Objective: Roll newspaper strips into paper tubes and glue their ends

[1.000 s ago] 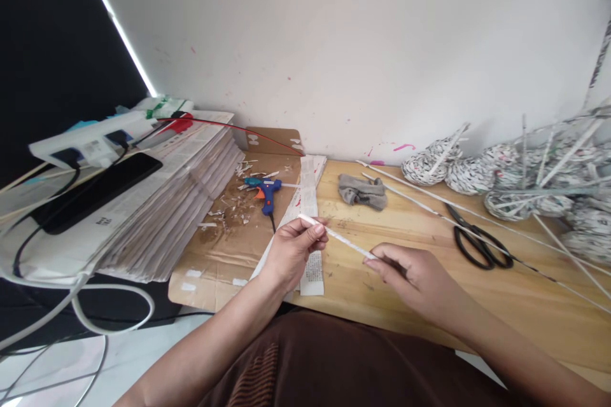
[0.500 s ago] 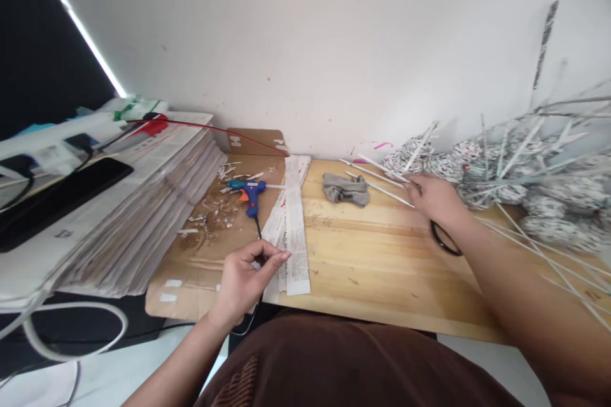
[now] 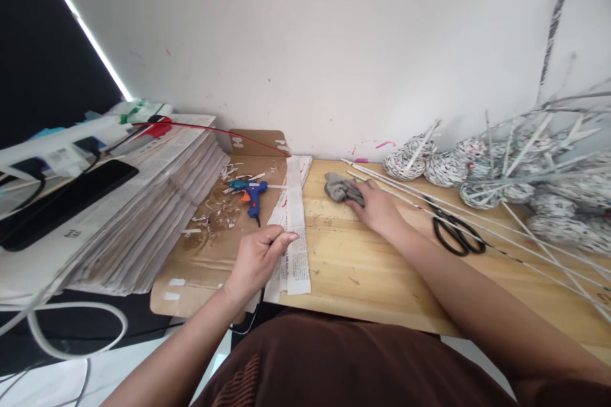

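My right hand [image 3: 375, 207] is closed on the edge of a crumpled grey cloth [image 3: 340, 187] that lies on the wooden table. Over the newspaper strips [image 3: 296, 235], my left hand [image 3: 261, 257] is pinched shut, thumb against the fingers; whatever may be between them is hidden. Just beyond that hand lies a blue glue gun [image 3: 255, 196], its nozzle facing left. Long thin rolled paper sticks [image 3: 414, 188] stretch across the table to the right, passing over black-handled scissors [image 3: 451, 232].
Several woven paper balls [image 3: 446, 169] sit along the wall at the right. At left a tall stack of newspapers [image 3: 157, 229] carries a black phone [image 3: 71, 200] and a white power strip [image 3: 62, 146]. Paper scraps litter the cardboard sheet [image 3: 191, 280].
My right hand has let go of the paper sticks and moved left onto the grey cloth. The sticks now lie down and the scissors are uncovered. My left hand has shifted slightly forward and right.
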`<state>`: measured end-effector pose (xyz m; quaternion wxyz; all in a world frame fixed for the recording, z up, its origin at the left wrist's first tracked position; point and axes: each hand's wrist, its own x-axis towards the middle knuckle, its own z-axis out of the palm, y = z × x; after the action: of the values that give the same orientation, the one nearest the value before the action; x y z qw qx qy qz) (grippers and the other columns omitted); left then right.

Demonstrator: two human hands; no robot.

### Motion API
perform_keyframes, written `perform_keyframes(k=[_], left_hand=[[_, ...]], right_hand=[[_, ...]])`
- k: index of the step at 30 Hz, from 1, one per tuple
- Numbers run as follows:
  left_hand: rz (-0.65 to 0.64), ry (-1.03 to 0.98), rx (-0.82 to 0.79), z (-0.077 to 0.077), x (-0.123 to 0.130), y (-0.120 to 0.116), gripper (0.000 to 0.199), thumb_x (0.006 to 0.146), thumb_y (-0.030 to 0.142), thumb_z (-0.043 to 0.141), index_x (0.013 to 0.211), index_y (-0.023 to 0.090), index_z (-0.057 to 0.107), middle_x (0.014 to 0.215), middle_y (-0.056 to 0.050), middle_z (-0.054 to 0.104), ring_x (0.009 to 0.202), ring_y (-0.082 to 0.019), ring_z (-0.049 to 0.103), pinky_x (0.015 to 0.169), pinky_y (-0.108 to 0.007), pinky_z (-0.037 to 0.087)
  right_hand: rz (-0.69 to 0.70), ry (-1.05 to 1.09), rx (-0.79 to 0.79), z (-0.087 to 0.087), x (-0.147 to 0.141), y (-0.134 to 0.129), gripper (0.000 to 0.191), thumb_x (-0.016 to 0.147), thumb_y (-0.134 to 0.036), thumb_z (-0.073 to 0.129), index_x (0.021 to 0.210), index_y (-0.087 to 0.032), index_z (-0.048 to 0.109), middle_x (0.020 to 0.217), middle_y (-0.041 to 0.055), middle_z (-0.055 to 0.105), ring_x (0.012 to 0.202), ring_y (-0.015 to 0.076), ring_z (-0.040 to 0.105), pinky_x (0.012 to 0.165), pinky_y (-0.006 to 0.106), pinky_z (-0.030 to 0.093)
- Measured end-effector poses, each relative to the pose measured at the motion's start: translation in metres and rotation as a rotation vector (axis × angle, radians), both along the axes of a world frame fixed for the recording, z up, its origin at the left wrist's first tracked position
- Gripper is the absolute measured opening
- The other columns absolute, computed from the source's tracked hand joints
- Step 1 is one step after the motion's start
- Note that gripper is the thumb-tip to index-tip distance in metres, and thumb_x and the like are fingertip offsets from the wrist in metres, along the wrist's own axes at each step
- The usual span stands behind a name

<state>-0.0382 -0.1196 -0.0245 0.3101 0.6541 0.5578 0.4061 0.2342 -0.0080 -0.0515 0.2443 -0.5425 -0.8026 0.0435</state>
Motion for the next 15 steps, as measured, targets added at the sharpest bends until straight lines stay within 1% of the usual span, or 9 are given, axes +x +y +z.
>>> perform_keyframes(k=[3,4,6,8,9,10,12,14,15], left_hand=[[-0.143,-0.052,0.007,0.004,0.014,0.027,0.022,0.085,0.03,0.057,0.069,0.022,0.07,0.067,-0.003,0.066,0.066,-0.018,0.059,0.067,-0.025,0.04],[-0.183,-0.082,0.017,0.004,0.02,0.038,0.016,0.083,0.027,0.059,0.083,0.023,0.074,0.077,-0.004,0.07,0.073,-0.019,0.062,0.072,-0.027,0.042],[-0.219,-0.043,0.106,0.002,0.036,0.062,0.034,0.077,0.017,0.063,0.109,0.026,0.071,0.095,-0.006,0.071,0.083,-0.021,0.063,0.082,-0.03,0.043],[-0.226,0.141,0.208,-0.003,0.055,0.087,0.053,0.065,0.012,0.072,0.117,0.023,0.067,0.111,-0.011,0.066,0.099,-0.026,0.06,0.09,-0.034,0.042],[-0.23,0.254,0.221,-0.005,0.065,0.098,0.054,0.064,0.012,0.073,0.117,0.02,0.067,0.113,-0.014,0.064,0.103,-0.029,0.059,0.091,-0.035,0.041],[-0.246,0.374,0.219,-0.007,0.074,0.107,0.047,0.065,0.012,0.072,0.111,0.018,0.069,0.11,-0.015,0.065,0.102,-0.029,0.059,0.09,-0.035,0.042],[-0.313,0.61,0.178,-0.01,0.089,0.12,0.023,0.075,0.013,0.062,0.095,0.017,0.072,0.097,-0.014,0.067,0.093,-0.026,0.062,0.084,-0.033,0.044],[-0.32,0.71,0.162,-0.012,0.099,0.125,0.017,0.078,0.012,0.056,0.083,0.015,0.072,0.085,-0.013,0.067,0.084,-0.025,0.063,0.079,-0.032,0.046],[-0.312,0.743,0.162,-0.013,0.101,0.125,0.018,0.08,0.012,0.053,0.082,0.014,0.071,0.083,-0.013,0.067,0.082,-0.024,0.064,0.078,-0.032,0.046]], right_hand=[[0.047,0.093,-0.039,-0.007,0.009,0.008,0.021,0.089,-0.026,0.051,0.096,-0.015,0.067,0.094,0.0103,0.062,0.086,0.0223,0.059,0.077,0.031,0.045],[0.062,0.117,-0.037,-0.008,0.01,0.008,0.019,0.089,-0.025,0.052,0.092,-0.015,0.067,0.091,0.0093,0.062,0.084,0.0213,0.058,0.076,0.03,0.044],[0.09,0.159,-0.027,-0.009,0.012,0.007,0.016,0.087,-0.023,0.053,0.089,-0.015,0.067,0.089,0.0086,0.062,0.083,0.0203,0.058,0.075,0.03,0.043],[0.135,0.2,-0.027,-0.01,0.012,0.005,0.015,0.087,-0.024,0.054,0.088,-0.015,0.066,0.088,0.0087,0.063,0.084,0.0201,0.058,0.076,0.03,0.043],[0.156,0.226,-0.03,-0.011,0.012,0.005,0.015,0.087,-0.024,0.054,0.087,-0.015,0.066,0.087,0.0086,0.063,0.084,0.0201,0.058,0.076,0.03,0.043],[0.17,0.254,-0.034,-0.012,0.012,0.005,0.015,0.087,-0.025,0.055,0.086,-0.015,0.065,0.087,0.0085,0.064,0.084,0.0201,0.058,0.076,0.03,0.043],[0.159,0.317,-0.043,-0.015,0.013,0.006,0.013,0.085,-0.027,0.057,0.085,-0.016,0.064,0.084,0.0075,0.064,0.08,0.0198,0.058,0.074,0.03,0.043],[0.141,0.373,-0.064,-0.017,0.013,0.007,0.014,0.083,-0.025,0.058,0.093,-0.016,0.063,0.082,0.0057,0.064,0.075,0.0187,0.057,0.07,0.029,0.044],[0.158,0.381,-0.074,-0.017,0.013,0.007,0.022,0.081,-0.022,0.058,0.102,-0.017,0.062,0.084,0.0052,0.064,0.075,0.0185,0.057,0.07,0.029,0.044]])
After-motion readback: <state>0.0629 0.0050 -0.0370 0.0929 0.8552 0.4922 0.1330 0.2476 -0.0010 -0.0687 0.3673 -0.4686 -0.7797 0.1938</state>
